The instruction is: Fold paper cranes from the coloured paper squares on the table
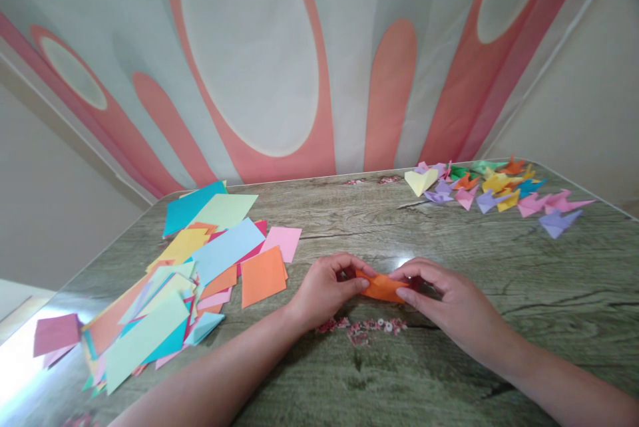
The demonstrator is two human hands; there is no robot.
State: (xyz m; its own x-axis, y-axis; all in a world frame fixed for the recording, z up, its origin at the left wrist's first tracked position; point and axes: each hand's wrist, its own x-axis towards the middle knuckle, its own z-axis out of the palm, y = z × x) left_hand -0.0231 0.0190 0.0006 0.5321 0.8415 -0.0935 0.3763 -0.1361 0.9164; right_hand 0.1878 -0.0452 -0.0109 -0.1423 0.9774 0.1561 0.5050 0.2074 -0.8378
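A small piece of folded orange paper [381,288] is held low over the middle of the table, between both hands. My left hand [330,285] pinches its left end between thumb and fingers. On the right end, the thumb and fingertips of my right hand [439,290] close in the same way. The paper looks creased, with a raised fold near its centre; its underside is hidden. Just left of my left hand lies a square of orange paper [264,277].
Many loose coloured sheets [227,251] spread in a heap on the left. Folded paper cranes [492,197] in several colours cluster at the far right, beside a pale yellow folded heart shape [421,181]. The wood-patterned table [344,221] meets a patterned wall at its back edge.
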